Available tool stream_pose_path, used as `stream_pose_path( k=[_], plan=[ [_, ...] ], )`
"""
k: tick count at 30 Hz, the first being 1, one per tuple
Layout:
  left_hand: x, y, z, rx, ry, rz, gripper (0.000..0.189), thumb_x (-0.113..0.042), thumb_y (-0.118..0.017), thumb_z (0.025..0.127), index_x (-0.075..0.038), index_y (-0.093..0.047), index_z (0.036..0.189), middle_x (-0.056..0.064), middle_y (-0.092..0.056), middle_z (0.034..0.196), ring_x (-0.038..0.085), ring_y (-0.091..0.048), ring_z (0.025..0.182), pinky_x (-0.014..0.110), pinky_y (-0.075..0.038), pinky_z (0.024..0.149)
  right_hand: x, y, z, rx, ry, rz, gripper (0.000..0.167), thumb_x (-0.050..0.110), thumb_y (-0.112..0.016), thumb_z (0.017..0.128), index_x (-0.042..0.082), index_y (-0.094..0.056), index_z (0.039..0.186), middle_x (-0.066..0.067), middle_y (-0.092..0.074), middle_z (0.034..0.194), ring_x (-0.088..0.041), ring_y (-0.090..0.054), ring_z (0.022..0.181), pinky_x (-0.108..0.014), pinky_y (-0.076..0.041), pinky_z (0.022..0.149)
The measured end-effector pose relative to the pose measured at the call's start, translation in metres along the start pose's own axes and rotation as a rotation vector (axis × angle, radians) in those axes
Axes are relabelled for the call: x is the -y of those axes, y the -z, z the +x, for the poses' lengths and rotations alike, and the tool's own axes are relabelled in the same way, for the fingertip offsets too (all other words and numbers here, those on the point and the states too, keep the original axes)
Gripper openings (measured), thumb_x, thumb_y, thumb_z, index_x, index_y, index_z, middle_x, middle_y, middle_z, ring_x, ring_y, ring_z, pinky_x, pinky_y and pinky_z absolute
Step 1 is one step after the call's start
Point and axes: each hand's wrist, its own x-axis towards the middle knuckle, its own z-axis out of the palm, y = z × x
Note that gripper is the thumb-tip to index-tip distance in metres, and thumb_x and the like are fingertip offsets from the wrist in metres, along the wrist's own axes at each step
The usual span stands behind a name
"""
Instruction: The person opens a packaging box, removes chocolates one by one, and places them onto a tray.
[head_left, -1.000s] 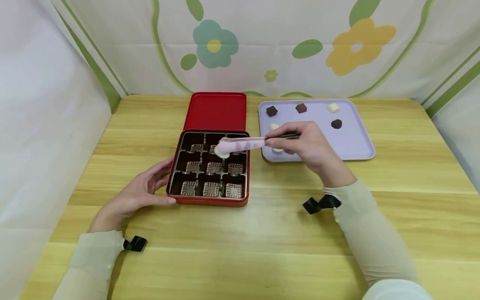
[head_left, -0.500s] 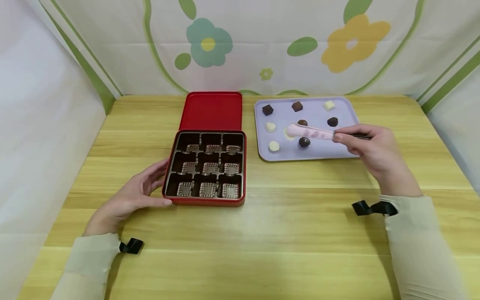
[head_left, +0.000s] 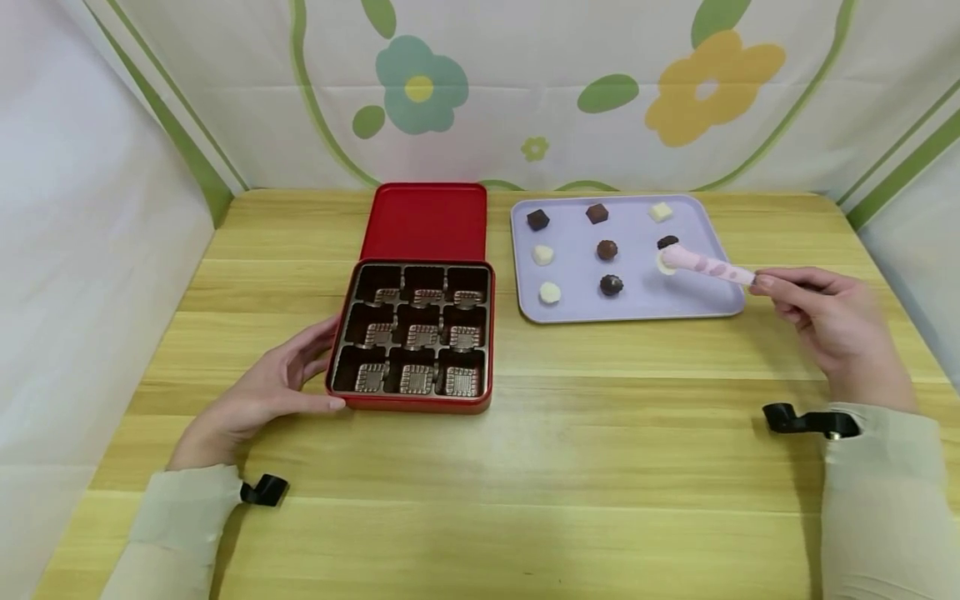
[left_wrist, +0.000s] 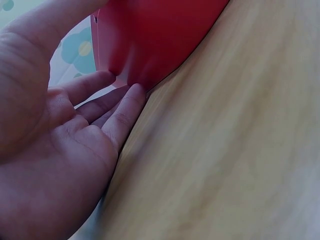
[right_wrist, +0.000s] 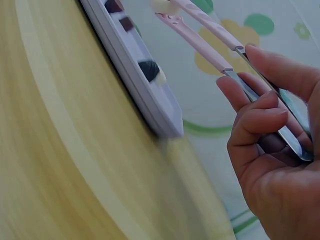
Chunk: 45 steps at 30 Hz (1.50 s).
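My right hand (head_left: 843, 321) pinches pink-tipped metal tongs (head_left: 708, 266) over the right part of a lilac tray (head_left: 637, 304). Between the tong tips is a cream-white chocolate (head_left: 665, 263), also visible as a pale piece (right_wrist: 166, 6) at the top of the right wrist view. Several dark, brown and white chocolates lie apart on the tray, among them a dark round chocolate (head_left: 611, 285). At the left, a red tin (head_left: 416, 404) holds a brown divided insert (head_left: 422, 337) with bare compartments. My left hand (head_left: 258, 392) touches its front left corner with nearly straight fingers (left_wrist: 127, 107).
The tin's red lid (head_left: 426, 221) lies open behind it. Tin and tray stand side by side on a wooden table (head_left: 525, 492). A white flower-printed cloth (head_left: 495, 92) rises along the table's back edge.
My right hand has moved from over the tin to the right across the tray, carrying the tongs and the white chocolate. The left hand has stayed at the tin.
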Motion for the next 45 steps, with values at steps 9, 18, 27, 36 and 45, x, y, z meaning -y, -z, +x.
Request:
stream_pose_path(
  k=[9, 18, 27, 36, 45],
  plan=[
    [-0.002, 0.000, 0.000, -0.006, 0.010, 0.010, 0.107, 0.004, -0.082, 0.090, -0.016, -0.019, 0.174, 0.012, -0.031, 0.175, 0.000, -0.047, 0.144, 0.009, -0.042, 0.114, 0.000, 0.033, -0.002, -0.091, -0.061, -0.067, 0.019, -0.012, -0.068, 0.098, -0.005, -0.084, 0.103, -0.012, -0.083, 0.083, -0.013, -0.056, 0.063, -0.023, -0.041, 0.049],
    [-0.001, 0.000, 0.000, 0.002, 0.008, -0.005, 0.108, 0.006, -0.082, 0.090, -0.016, -0.018, 0.174, 0.011, -0.033, 0.174, 0.000, -0.050, 0.142, 0.012, -0.047, 0.112, 0.002, 0.036, -0.001, -0.123, -0.146, -0.116, 0.018, -0.006, -0.070, 0.100, 0.001, -0.087, 0.099, -0.008, -0.083, 0.082, -0.011, -0.057, 0.063, -0.021, -0.047, 0.050],
    [0.000, 0.000, 0.001, -0.005, -0.010, 0.011, 0.108, 0.007, -0.082, 0.089, -0.014, -0.019, 0.174, 0.012, -0.033, 0.173, -0.001, -0.049, 0.143, 0.011, -0.045, 0.113, 0.003, 0.037, -0.001, -0.166, -0.139, -0.127, 0.016, -0.003, -0.073, 0.099, 0.003, -0.087, 0.098, -0.007, -0.083, 0.081, -0.011, -0.057, 0.063, -0.021, -0.047, 0.050],
    [0.001, 0.000, 0.001, -0.009, -0.015, 0.014, 0.108, 0.007, -0.082, 0.088, -0.014, -0.019, 0.174, 0.013, -0.034, 0.173, 0.000, -0.049, 0.143, 0.010, -0.043, 0.114, 0.003, 0.038, -0.002, -0.188, -0.116, -0.101, 0.017, -0.005, -0.072, 0.099, 0.002, -0.087, 0.097, -0.009, -0.082, 0.079, -0.012, -0.058, 0.062, -0.022, -0.046, 0.050],
    [0.000, 0.000, 0.001, -0.009, -0.012, 0.016, 0.108, 0.007, -0.082, 0.089, -0.013, -0.019, 0.174, 0.015, -0.033, 0.173, -0.001, -0.047, 0.144, 0.010, -0.041, 0.115, 0.001, 0.038, -0.002, -0.154, -0.033, -0.025, 0.019, -0.011, -0.067, 0.099, -0.005, -0.085, 0.100, -0.013, -0.082, 0.081, -0.015, -0.059, 0.062, -0.022, -0.046, 0.050]
  ],
)
